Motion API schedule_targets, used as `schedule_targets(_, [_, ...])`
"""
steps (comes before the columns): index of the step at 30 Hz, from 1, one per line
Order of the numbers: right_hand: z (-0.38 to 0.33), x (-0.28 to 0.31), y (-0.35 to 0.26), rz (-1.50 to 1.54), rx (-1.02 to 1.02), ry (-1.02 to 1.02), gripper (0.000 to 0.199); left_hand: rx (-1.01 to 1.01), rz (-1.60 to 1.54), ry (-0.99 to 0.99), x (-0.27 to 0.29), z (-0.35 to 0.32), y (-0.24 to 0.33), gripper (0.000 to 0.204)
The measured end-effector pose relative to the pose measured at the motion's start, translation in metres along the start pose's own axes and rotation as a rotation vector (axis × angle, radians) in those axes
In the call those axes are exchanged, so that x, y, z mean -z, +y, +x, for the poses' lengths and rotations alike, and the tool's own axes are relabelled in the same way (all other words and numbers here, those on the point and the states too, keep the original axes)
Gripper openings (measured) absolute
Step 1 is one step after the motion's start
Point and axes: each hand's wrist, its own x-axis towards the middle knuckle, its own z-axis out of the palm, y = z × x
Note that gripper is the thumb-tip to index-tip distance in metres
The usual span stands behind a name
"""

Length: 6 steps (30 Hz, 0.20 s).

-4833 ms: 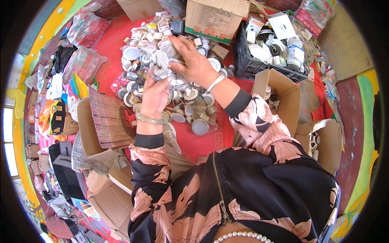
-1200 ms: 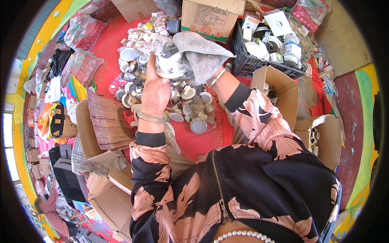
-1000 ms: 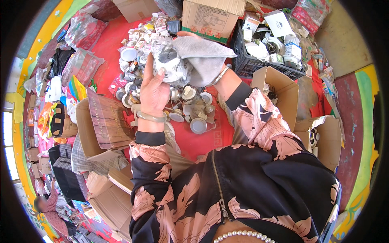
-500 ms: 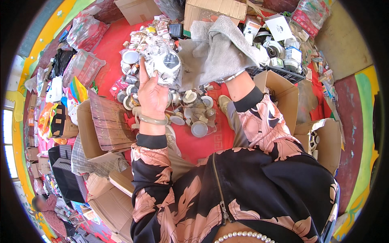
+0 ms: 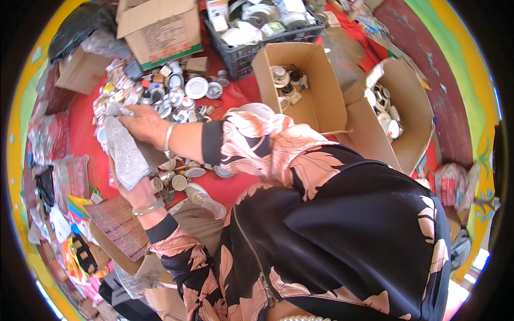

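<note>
A grey cloth hangs from my right hand, whose fingers are closed on its upper end. The cloth drapes down over my left hand, so only the lower part of that hand and its braceleted wrist show. Its fingers are hidden, and what they hold cannot be made out. Both hands are on the left side, above a pile of round white and silver lamp fittings on the red floor covering. More loose round fittings lie by my shoe.
An open cardboard box with a few fittings stands to the right, another beyond it. At the back are a black plastic crate full of fittings and a tall carton. Bags and a box line the left.
My view has turned to the right. My right hand has brought the cloth across to my left hand, covering it. The plastic-wrapped item in my left hand no longer shows.
</note>
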Motion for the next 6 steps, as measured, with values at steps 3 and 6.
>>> schedule_targets(3, [-0.018, -0.001, -0.03, 0.814, -0.33, -0.057, 0.033, -0.033, -0.035, 0.107, 0.014, -0.014, 0.026, 0.048])
schedule_targets(6, [-0.019, 0.032, -0.041, 0.942, -0.484, 0.087, 0.04, -0.03, -0.187, 0.179, 0.035, -0.011, 0.02, 0.057])
